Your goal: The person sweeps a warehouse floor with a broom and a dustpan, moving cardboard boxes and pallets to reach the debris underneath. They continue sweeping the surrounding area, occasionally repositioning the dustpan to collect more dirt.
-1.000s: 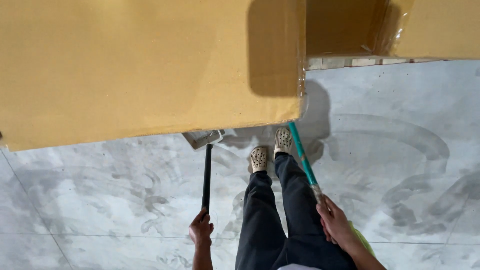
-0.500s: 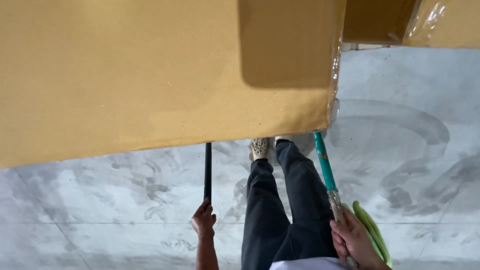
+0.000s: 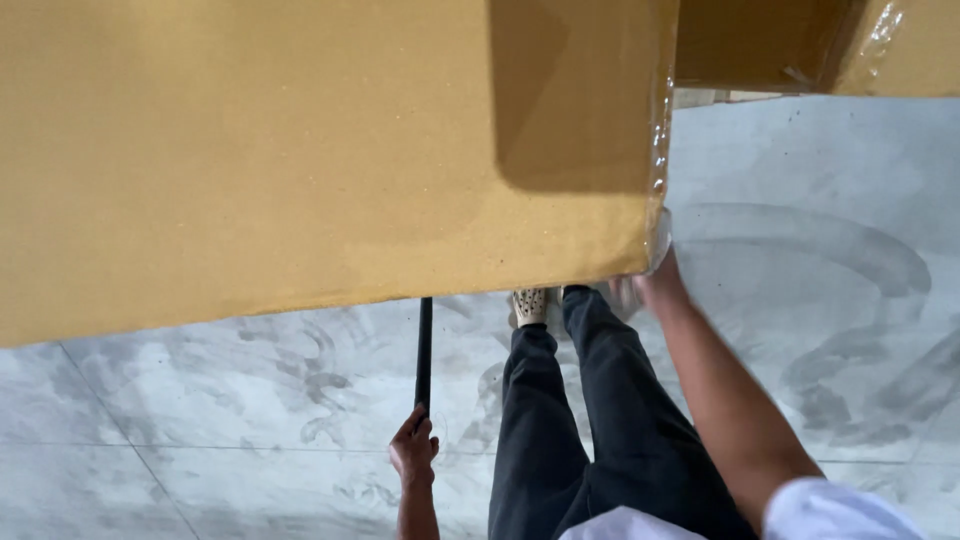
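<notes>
A large brown cardboard box (image 3: 300, 150) fills the upper part of the head view, with clear plastic film along its right edge. My left hand (image 3: 412, 450) grips the lower end of a thin black pole (image 3: 424, 350) that stands upright and runs up behind the box. My right hand (image 3: 655, 285) is stretched out to the box's lower right corner and touches it. Its fingers are hidden behind the box edge. My legs in dark trousers (image 3: 590, 420) and one pale perforated shoe (image 3: 530, 305) show below the box.
The floor is grey marbled tile (image 3: 230, 400) with dark curved smears (image 3: 840, 260) on the right. A second cardboard box (image 3: 800, 45) wrapped in film sits at the top right, next to the big one.
My right hand has let go of the teal-handled tool, which is out of view, and has moved up to the box's corner. The box looms larger. The left hand keeps its hold on the pole.
</notes>
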